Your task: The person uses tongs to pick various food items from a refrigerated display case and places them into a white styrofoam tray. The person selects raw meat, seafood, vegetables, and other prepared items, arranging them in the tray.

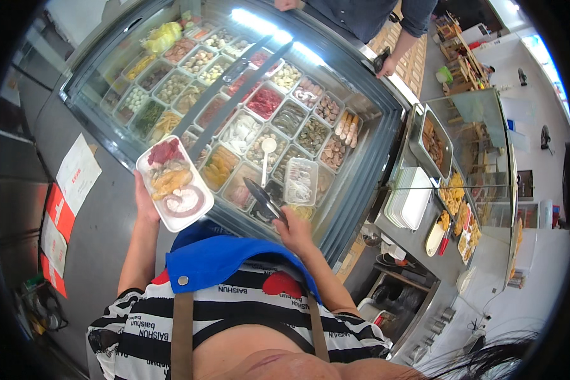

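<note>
My left hand [145, 197] holds a white tray [206, 202] by its edge, over the near edge of the display chest. Dark red meat, greyish pieces, orange-yellow pieces and a pale curled ring of food lie in the tray. My right hand [294, 230] grips dark tongs [264, 199] by the handle; their tips are over the food tubs and seem to hold nothing. Beyond the tips, a white ladle [265, 161] rests in a tub of small mixed pieces. A clear plastic container [301, 180] sits on the tubs just past my right hand.
The open glass display chest [384, 137] holds rows of food tubs. A person [356, 19] stands at its far side. To the right are stacked white trays [411, 197], a steel pan [449, 156] of food and a glass panel [489, 137]. Papers [78, 173] lie on the left counter.
</note>
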A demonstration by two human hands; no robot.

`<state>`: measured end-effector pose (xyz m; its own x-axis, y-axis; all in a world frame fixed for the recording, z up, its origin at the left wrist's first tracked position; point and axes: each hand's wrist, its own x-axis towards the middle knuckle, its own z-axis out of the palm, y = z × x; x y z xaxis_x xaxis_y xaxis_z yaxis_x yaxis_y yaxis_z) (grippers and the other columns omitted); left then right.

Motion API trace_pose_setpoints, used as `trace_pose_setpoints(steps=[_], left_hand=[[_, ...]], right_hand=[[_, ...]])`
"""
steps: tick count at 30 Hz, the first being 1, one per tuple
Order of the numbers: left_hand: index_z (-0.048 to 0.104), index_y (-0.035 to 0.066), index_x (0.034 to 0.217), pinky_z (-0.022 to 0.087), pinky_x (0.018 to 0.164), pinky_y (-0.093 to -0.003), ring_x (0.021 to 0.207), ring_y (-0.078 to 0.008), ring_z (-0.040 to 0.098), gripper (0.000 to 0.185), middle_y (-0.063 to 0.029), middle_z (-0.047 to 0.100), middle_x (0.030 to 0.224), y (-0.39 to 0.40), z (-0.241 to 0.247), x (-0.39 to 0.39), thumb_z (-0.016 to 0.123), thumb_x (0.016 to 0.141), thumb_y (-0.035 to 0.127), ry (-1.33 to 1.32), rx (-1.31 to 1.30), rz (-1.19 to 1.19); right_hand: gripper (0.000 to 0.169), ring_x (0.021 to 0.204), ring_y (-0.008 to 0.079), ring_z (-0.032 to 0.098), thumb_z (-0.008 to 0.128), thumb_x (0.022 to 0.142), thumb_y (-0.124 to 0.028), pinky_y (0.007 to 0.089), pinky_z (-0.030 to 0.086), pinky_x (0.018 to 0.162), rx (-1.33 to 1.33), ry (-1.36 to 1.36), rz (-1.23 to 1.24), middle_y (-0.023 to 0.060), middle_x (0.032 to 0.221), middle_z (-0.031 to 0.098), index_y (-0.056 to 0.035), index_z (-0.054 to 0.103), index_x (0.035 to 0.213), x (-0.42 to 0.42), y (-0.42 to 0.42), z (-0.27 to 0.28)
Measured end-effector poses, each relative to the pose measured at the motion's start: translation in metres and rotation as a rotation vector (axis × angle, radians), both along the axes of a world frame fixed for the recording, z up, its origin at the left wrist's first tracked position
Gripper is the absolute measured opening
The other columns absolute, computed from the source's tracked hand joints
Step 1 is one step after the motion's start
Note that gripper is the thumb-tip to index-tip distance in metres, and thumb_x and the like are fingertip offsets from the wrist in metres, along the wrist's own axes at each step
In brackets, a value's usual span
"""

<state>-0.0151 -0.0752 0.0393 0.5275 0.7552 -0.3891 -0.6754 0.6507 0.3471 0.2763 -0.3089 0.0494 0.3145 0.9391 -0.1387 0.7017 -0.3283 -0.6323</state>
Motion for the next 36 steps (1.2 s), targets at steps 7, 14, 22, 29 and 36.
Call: trace_pose_setpoints(steps=[7, 14, 22, 29, 36], left_hand=[[0.034, 0.002, 0.140, 0.038, 0.105, -0.0506, 0.124, -0.0398, 0.046, 0.080, -0.0225, 0.043, 0.138, 0.053, -0.012, -0.036, 0.028, 0.092, 0.066, -0.013, 0.028, 0.106], [0.033, 0.002, 0.140, 0.041, 0.103, -0.0491, 0.122, -0.0382, 0.048, 0.077, -0.0219, 0.044, 0.136, 0.136, -0.003, -0.129, 0.024, 0.094, 0.063, -0.039, 0.078, 0.064], [0.034, 0.002, 0.139, 0.041, 0.103, -0.0476, 0.121, -0.0379, 0.049, 0.079, -0.0221, 0.045, 0.135, 0.204, -0.014, -0.194, 0.022, 0.093, 0.065, -0.049, 0.056, -0.007], [0.031, 0.004, 0.142, 0.035, 0.107, -0.0503, 0.126, -0.0402, 0.044, 0.077, -0.0215, 0.040, 0.141, 0.230, -0.017, -0.211, 0.025, 0.094, 0.063, -0.116, 0.089, -0.063], [0.032, 0.005, 0.142, 0.035, 0.107, -0.0482, 0.126, -0.0371, 0.044, 0.072, -0.0187, 0.042, 0.140, 0.243, -0.010, -0.234, 0.028, 0.095, 0.060, -0.010, 0.071, 0.060]], right_hand=[[0.042, 0.075, 0.0314, 0.063, 0.068, 0.079, -0.026, 0.0418, 0.050, 0.058, -0.024, -0.470, 0.339, 0.0143, 0.083, 0.059, -0.0038, 0.050, 0.110, -0.097, 0.106, 0.082], [0.034, 0.069, 0.0290, 0.063, 0.065, 0.081, -0.026, 0.0393, 0.050, 0.054, -0.118, -0.604, 0.490, 0.0122, 0.078, 0.059, -0.0030, 0.052, 0.102, -0.220, 0.216, 0.091], [0.034, 0.070, 0.0318, 0.063, 0.067, 0.077, -0.024, 0.0415, 0.049, 0.056, -0.023, -0.431, 0.478, 0.0125, 0.081, 0.059, -0.0038, 0.051, 0.099, -0.291, 0.290, 0.111], [0.030, 0.080, 0.0321, 0.063, 0.068, 0.076, -0.022, 0.0416, 0.051, 0.068, -0.037, -0.366, 0.644, 0.0136, 0.083, 0.061, -0.0028, 0.054, 0.094, -0.277, 0.319, 0.097], [0.035, 0.080, 0.0335, 0.063, 0.069, 0.076, -0.026, 0.0434, 0.050, 0.068, 0.149, 0.002, 0.631, 0.0138, 0.086, 0.063, -0.0037, 0.056, 0.099, -0.250, 0.344, 0.083]])
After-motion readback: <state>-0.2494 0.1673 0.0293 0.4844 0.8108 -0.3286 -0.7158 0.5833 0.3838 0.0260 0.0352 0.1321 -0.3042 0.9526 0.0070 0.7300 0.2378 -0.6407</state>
